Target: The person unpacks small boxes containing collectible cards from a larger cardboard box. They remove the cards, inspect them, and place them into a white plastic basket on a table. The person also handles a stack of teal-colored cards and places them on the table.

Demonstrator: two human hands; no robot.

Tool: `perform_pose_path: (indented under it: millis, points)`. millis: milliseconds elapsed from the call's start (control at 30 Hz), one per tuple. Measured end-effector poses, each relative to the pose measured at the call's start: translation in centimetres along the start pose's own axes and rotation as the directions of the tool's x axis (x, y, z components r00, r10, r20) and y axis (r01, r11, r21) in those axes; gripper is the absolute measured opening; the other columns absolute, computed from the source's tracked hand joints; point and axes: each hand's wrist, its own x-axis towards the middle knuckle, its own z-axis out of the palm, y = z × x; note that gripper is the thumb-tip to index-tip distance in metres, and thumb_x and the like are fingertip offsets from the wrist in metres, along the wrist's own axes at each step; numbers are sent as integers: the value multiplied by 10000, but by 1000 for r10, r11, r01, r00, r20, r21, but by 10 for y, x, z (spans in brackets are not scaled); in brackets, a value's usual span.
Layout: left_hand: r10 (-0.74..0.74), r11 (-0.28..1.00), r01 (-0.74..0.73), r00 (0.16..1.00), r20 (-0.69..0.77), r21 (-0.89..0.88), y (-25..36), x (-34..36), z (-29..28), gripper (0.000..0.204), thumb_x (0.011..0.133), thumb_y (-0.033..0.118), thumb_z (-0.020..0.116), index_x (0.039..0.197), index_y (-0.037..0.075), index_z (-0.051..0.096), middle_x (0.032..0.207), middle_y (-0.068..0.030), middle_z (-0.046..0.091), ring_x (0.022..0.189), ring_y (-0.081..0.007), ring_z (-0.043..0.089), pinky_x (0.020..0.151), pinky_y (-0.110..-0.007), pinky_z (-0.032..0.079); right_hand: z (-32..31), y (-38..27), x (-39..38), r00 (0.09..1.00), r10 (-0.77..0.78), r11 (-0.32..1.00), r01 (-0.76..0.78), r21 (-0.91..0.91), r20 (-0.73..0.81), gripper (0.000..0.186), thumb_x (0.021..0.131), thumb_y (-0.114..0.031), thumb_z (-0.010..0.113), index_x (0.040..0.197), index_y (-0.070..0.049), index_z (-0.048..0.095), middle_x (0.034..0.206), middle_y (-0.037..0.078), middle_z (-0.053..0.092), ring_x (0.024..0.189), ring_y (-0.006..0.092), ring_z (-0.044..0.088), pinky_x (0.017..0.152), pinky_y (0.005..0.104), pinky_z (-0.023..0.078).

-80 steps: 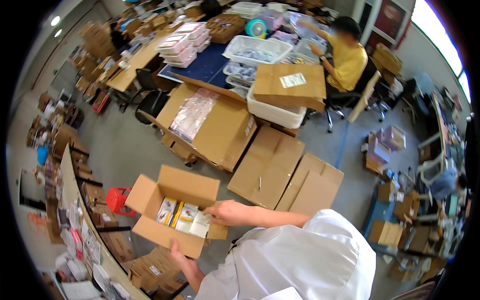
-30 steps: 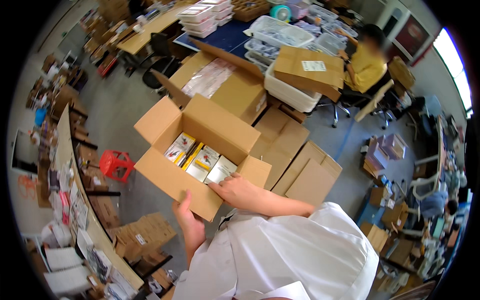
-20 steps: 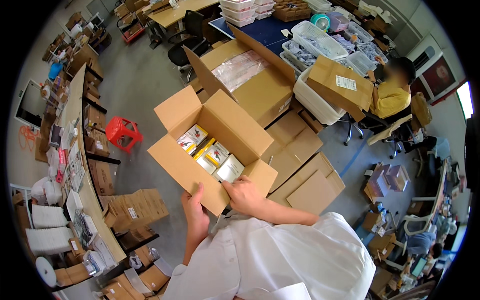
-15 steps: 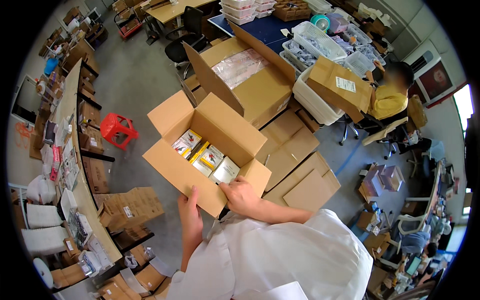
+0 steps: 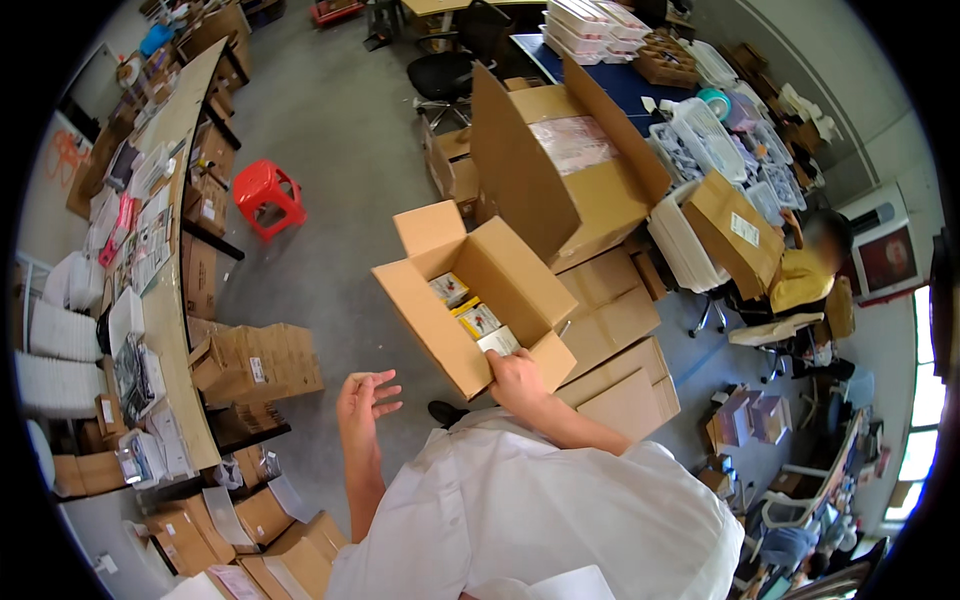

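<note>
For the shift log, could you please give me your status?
Left grip open, apart from carton. Right grip clasping carton's near corner. Carton flaps open, small boxes inside. Nothing seen blocking either grip.

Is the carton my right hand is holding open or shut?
Open: the carton has its flaps spread outward, and small boxes show inside.

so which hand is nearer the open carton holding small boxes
Right. The right hand grips the open carton by its near edge; the left hand is apart from it, to its lower left in the picture.
</note>
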Motion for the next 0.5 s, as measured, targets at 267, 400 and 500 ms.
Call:
perform_pose_path:
  millis: [267, 400, 500]
  points:
    - [17, 999, -15, 999, 52, -35, 3, 43, -64, 215, 1125, 243, 542, 1133, 61, 655, 1213, -140, 758, 996, -204, 742, 811, -350, 612, 13, -38, 48, 991, 112, 993, -113, -15, -70, 286, 722, 27, 626, 1004, -12, 654, 768, 260, 692, 767, 460, 669, 809, 544, 524]
    - [66, 998, -65, 991, 113, -10, 10, 81, -78, 202, 1121, 257, 576, 1154, 71, 647, 1220, -103, 762, 1022, -179, 729, 844, -345, 591, 16, -39, 100, 974, 227, 973, -227, 35, 22, 310, 810, -14, 712, 1119, -5, 697, 909, 286, 714, 926, 518, 657, 801, 575, 526]
    - [150, 986, -155, 985, 89, 57, 23, 119, -92, 181, 1118, 218, 574, 1192, 76, 660, 1181, -83, 767, 1007, -181, 739, 863, -341, 592, 32, -32, 150, 971, 239, 966, -238, 97, -2, 307, 860, -82, 734, 1157, -13, 704, 937, 285, 723, 925, 507, 679, 786, 548, 532]
